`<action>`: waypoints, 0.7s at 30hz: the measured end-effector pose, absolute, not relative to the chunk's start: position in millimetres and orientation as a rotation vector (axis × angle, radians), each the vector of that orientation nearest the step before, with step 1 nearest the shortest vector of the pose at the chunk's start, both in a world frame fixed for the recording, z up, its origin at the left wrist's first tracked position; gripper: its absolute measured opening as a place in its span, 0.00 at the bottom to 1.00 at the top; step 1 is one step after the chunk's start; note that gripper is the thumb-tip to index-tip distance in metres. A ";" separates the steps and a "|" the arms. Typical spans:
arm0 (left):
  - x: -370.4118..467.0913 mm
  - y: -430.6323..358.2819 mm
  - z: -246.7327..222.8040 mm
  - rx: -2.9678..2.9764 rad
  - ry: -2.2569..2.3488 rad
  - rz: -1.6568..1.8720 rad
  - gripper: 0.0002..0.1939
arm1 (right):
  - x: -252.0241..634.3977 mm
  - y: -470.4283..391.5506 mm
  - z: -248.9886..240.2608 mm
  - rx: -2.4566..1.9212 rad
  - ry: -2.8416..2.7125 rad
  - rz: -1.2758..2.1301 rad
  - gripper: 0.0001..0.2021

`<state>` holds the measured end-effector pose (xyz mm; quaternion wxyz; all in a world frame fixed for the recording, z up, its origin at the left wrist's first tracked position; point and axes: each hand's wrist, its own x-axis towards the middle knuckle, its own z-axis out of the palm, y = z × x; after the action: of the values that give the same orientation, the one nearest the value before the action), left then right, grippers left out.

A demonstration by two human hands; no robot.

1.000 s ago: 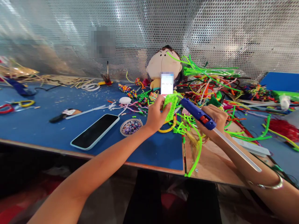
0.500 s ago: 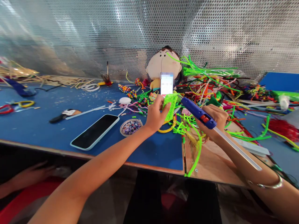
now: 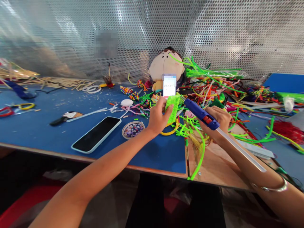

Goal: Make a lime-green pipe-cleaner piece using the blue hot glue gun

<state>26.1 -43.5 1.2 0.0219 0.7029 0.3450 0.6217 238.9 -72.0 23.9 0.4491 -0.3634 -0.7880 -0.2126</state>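
My left hand (image 3: 158,115) pinches a bright green fuzzy panel (image 3: 173,109), held upright above the table; it looks made of pipe cleaners laid side by side. My right hand (image 3: 217,122) is wrapped round a blue hot glue gun (image 3: 200,113), with a long clear glue stick (image 3: 239,150) sticking out of its back end. The gun's nozzle is at the panel's upper right edge; whether it touches cannot be made out. Behind the panel stands a lit phone (image 3: 169,85) showing a timer, in front of a plush doll (image 3: 165,65).
A dark-screened phone (image 3: 97,134) and a round dish of small beads (image 3: 133,129) lie left of my forearm. Heaped pipe cleaners (image 3: 213,76) fill the back right. Yellow-handled scissors (image 3: 25,106) lie far left. A perforated metal sheet (image 3: 133,31) rises behind the table.
My hands, the green panel and the glue gun have barely moved. Another person's hand at the lower left has gone out of view.
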 end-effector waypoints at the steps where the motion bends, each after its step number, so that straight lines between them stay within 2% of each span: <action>1: 26.0 -43.8 1.2 2.181 1.068 1.922 0.12 | 239.1 -70.8 23.6 -0.909 -1.953 -0.526 0.14; 9: 26.5 -45.2 1.4 2.202 1.043 1.968 0.11 | 240.8 -59.1 23.2 -1.137 -1.857 -0.524 0.08; 16: 25.7 -46.8 4.3 2.219 1.111 1.980 0.10 | 236.9 -75.9 31.1 -0.578 -2.097 -0.583 0.05; 21: 26.4 -45.9 2.4 2.257 1.115 2.000 0.08 | 234.2 -76.8 30.4 -0.577 -2.130 -0.631 0.10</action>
<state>26.4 -45.9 2.4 -0.0368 0.7015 0.3466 0.6216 234.2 -76.8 30.4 0.4107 -0.2294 -0.8461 -0.2508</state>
